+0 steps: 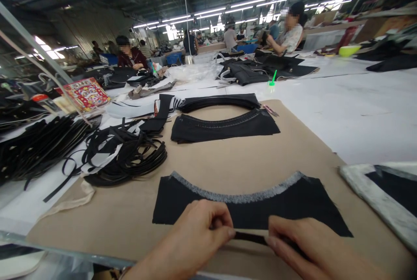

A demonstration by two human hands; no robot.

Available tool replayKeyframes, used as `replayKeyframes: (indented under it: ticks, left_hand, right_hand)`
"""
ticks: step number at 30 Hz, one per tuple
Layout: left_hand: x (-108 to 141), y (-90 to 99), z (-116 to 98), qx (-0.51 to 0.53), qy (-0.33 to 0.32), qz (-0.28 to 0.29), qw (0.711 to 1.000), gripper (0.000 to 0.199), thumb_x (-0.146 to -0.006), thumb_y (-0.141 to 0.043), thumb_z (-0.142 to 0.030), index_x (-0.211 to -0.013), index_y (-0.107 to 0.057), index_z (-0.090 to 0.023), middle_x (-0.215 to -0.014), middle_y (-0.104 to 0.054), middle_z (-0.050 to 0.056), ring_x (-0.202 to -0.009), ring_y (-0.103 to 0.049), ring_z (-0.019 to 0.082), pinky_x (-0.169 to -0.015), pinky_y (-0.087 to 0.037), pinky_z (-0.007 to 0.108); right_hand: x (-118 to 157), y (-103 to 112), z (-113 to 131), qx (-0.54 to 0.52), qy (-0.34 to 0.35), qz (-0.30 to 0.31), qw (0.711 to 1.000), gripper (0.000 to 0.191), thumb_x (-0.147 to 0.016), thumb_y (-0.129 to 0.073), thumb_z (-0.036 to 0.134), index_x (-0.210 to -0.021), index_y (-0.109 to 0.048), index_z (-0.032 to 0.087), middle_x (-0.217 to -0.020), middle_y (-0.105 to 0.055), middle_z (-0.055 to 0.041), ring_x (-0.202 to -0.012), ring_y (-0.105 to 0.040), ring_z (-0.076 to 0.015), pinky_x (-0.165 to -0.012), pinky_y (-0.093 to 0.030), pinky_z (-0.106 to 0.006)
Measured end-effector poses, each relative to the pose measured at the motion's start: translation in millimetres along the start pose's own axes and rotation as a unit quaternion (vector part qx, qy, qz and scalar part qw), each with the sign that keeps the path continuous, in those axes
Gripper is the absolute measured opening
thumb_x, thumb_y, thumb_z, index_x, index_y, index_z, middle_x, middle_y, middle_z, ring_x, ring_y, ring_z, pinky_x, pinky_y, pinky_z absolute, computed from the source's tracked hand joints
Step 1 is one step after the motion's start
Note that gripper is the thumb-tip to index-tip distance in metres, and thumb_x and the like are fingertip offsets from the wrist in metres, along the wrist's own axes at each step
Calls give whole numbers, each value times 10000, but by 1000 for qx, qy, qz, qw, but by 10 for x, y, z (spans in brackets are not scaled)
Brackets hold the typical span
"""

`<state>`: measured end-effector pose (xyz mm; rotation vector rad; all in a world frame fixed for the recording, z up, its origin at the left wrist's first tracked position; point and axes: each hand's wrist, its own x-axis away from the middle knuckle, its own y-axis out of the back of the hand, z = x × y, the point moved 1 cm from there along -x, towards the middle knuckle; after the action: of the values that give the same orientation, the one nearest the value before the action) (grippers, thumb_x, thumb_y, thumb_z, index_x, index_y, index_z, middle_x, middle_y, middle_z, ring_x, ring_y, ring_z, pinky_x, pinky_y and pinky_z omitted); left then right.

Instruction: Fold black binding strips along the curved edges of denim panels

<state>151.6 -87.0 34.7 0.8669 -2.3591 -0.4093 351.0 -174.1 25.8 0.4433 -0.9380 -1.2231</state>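
Between my hands a narrow black strip [250, 237] is stretched, held at both ends of its visible part. My left hand [208, 223] pinches it on the left. On the right, my right hand [293, 238] grips it with bent fingers, and more of the strip runs under the palm. Just beyond them a black curved piece [247, 215] lies flat on the brown sheet [208, 158], with a whitish, rough band along its concave upper edge. Farther back sit a black stack with a stitched curve [224, 128] and another curved black stack [220, 101].
Coiled black strips [130, 158] lie at the left, beside a large pile of black pieces [39, 145]. A pale-edged board [365, 184] is at the right. A green bottle [272, 81] and a black bag [244, 73] stand farther back. People work beyond the table.
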Motion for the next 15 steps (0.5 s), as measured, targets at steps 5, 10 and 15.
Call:
replayKeyframes:
  ticks: [5, 10, 15]
  left_hand:
    - [-311, 65, 89, -47, -5, -53, 997, 123, -760, -575, -258, -716, -666, -187, -575, -534, -46, -567, -471, 105, -521, -274, 210]
    - [-489, 64, 117, -91, 1, -78, 993, 93, -741, -581, -224, -706, -659, -188, -601, -578, -33, -602, -513, 124, -552, -287, 225]
    - [-566, 42, 142, -108, 18, -92, 990, 97, -732, -576, -206, -725, -671, -193, -609, -584, -28, -613, -518, 134, -563, -286, 232]
  right_hand:
    - [-323, 104, 31, 85, -37, 1, 996, 299, -930, -422, 318, -675, -548, 224, -696, -645, -17, -630, -586, -190, -556, -285, -277]
    - [-508, 50, -69, 139, -45, -24, 989, 296, -944, -452, 300, -692, -584, 217, -713, -658, -30, -693, -627, -214, -574, -284, -282]
    - [-600, 23, -58, 170, -56, -28, 984, 283, -952, -455, 298, -715, -587, 217, -722, -666, -44, -727, -653, -248, -556, -259, -290]
